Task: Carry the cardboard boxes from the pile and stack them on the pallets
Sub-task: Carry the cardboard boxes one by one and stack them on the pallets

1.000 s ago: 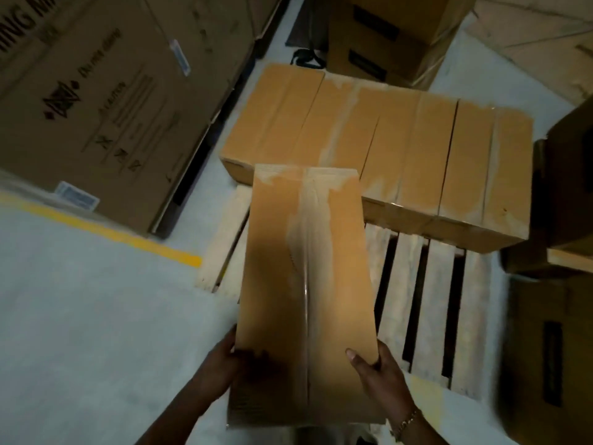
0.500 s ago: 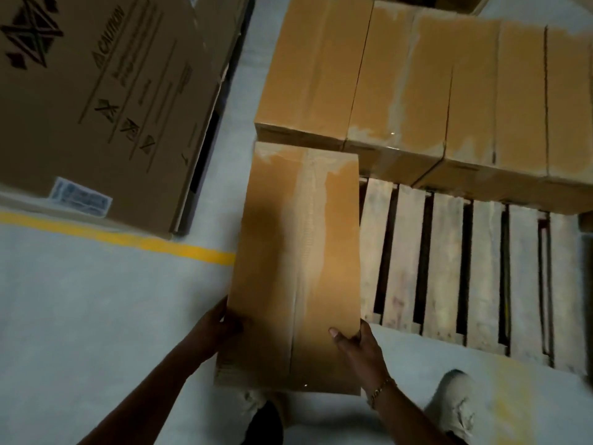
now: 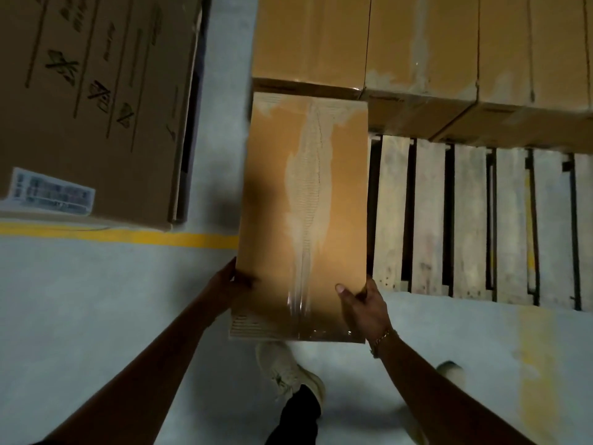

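Tally at the pallet: boxes, slats, hands.
One plain box (image 3: 305,203) held over the pallet's left edge. Three more in the row of boxes (image 3: 417,43) along its far edge, the last cut off at the right. One pallet (image 3: 471,220), six slats showing. One printed carton (image 3: 80,91), one white label (image 3: 51,194). Two hands: left hand (image 3: 231,284), right hand (image 3: 362,303). Two pale shoes (image 3: 285,370), one bracelet (image 3: 383,340), one yellow floor line (image 3: 128,236).

The carried box (image 3: 305,203) has sunk toward the pallet (image 3: 433,220), far end now nearing the stacked row (image 3: 417,59).
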The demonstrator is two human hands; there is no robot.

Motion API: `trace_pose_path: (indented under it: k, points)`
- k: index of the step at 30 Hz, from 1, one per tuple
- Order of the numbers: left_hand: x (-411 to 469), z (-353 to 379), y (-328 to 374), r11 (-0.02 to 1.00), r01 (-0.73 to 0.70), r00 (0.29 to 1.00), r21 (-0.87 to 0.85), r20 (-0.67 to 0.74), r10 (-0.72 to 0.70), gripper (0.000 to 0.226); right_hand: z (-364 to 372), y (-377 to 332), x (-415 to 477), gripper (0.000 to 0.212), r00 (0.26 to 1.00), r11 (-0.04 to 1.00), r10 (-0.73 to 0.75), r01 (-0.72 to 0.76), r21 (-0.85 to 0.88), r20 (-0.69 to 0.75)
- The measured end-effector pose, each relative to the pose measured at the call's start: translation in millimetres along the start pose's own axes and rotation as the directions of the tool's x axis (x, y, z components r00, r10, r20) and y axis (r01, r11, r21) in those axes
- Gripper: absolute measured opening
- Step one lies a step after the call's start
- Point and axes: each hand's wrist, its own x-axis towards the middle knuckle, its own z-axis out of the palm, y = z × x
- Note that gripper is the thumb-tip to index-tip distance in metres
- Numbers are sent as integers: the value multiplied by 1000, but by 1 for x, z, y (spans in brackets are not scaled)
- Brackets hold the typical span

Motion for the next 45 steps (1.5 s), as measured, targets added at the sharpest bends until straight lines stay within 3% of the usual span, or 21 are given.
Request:
trace_pose_path:
  k: [16, 37, 41, 45]
  points:
    - [36, -9, -6, 999, 28, 999, 17, -18, -28, 70, 22, 4, 35, 73, 999, 999, -39, 38, -19, -15]
    - [52, -21, -14, 1000, -2, 1000, 3, 2, 2, 78, 26, 0, 39, 69, 993, 995, -98, 97, -15, -67]
    - [48, -17, -12, 999, -46, 998, -22, -47, 45, 88, 24, -1, 39, 74, 995, 995, -97, 98, 27, -31]
    - [53, -9, -11, 997, -83, 988, 6, -126, 83, 73, 22, -6, 46, 72, 996, 995, -92, 92, 35, 4]
